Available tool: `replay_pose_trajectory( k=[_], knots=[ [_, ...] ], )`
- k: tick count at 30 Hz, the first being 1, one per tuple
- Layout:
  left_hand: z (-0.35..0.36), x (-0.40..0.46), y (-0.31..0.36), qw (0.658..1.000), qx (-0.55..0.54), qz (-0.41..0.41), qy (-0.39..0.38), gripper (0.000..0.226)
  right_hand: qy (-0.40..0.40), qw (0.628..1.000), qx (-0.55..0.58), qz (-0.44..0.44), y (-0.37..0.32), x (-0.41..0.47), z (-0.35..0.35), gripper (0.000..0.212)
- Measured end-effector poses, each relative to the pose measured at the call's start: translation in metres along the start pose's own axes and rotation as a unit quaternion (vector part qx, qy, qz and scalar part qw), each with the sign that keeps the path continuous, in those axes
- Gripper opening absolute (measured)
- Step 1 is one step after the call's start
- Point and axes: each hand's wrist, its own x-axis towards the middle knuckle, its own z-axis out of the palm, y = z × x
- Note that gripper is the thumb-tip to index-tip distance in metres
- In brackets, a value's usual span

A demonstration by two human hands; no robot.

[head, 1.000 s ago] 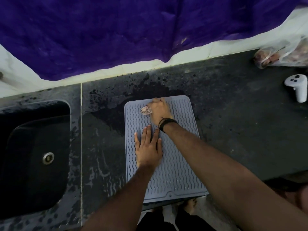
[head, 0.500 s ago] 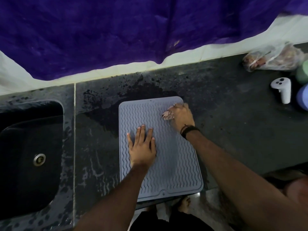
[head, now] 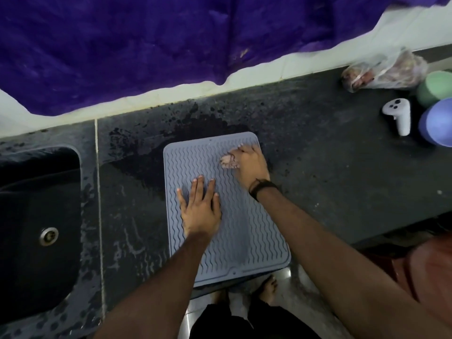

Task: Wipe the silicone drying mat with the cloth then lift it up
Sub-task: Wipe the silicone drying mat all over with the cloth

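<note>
Head view: we look down on a dark wet counter (head: 330, 167), sink (head: 36, 228) to our left.
Mat: grey silicone drying mat (head: 244, 236) lies flat on the counter, its near edge at or just over the counter lip.
Left hand: our left hand (head: 200, 209) lies flat on the mat's middle-left, fingers straight and slightly spread, pinning it down.
Right hand: our right hand (head: 249, 165) sits at the far right corner of the mat, grip curled round the cloth (head: 227, 161), which shows as a small pale bunch under the fingers.
Step, as we judge it: wiping in progress; the lift is not begun.
Risk 1: wet counter under the mat, so a hard stroke could slide it toward the lip if our left palm eases.
Risk 2: the cloth is bunched small, so ridges may get skipped.
Risk 3: silicone flops when lifted; water could run off onto the floor and our bare feet (head: 267, 288).
Nearby: white controller (head: 398, 116), two cups (head: 437, 106), and a plastic bag (head: 384, 72) stand well apart, far right.
</note>
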Motion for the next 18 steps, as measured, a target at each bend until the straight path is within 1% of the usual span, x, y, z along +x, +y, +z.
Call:
replay_pose_trajectory(
  k=[2, 3, 5, 8, 13, 15, 18],
  knots=[
    [0.0, 0.0, 0.001, 1.0, -0.004, -0.001, -0.007, 0.053, -0.054, 0.998, -0.029, 0.014, -0.005, 0.015, 0.006, 0.043],
    [0.0, 0.0, 0.0, 1.0, -0.003, -0.001, -0.008, 0.053, -0.064, 0.997, -0.034, 0.023, -0.006, 0.014, 0.01, 0.042],
    [0.001, -0.001, 0.0, 1.0, 0.0, 0.001, -0.003, 0.052, -0.051, 0.998, -0.033, 0.024, -0.003, -0.007, 0.018, 0.04],
    [0.004, -0.001, -0.002, 1.0, -0.002, 0.002, 0.011, 0.05, -0.025, 1.0, -0.013, -0.007, 0.003, -0.063, 0.028, 0.047],
    [0.005, -0.002, -0.002, 1.0, -0.005, -0.001, 0.004, 0.052, -0.056, 0.998, -0.008, -0.014, 0.008, -0.168, 0.036, 0.053],
    [0.003, -0.001, -0.001, 1.0, -0.005, 0.0, 0.0, 0.053, -0.057, 0.998, -0.008, -0.01, 0.01, -0.187, 0.034, 0.055],
    [0.002, -0.002, -0.001, 1.0, -0.008, 0.003, -0.004, 0.052, -0.007, 1.0, 0.002, 0.001, 0.011, -0.174, 0.027, 0.053]
  ],
)
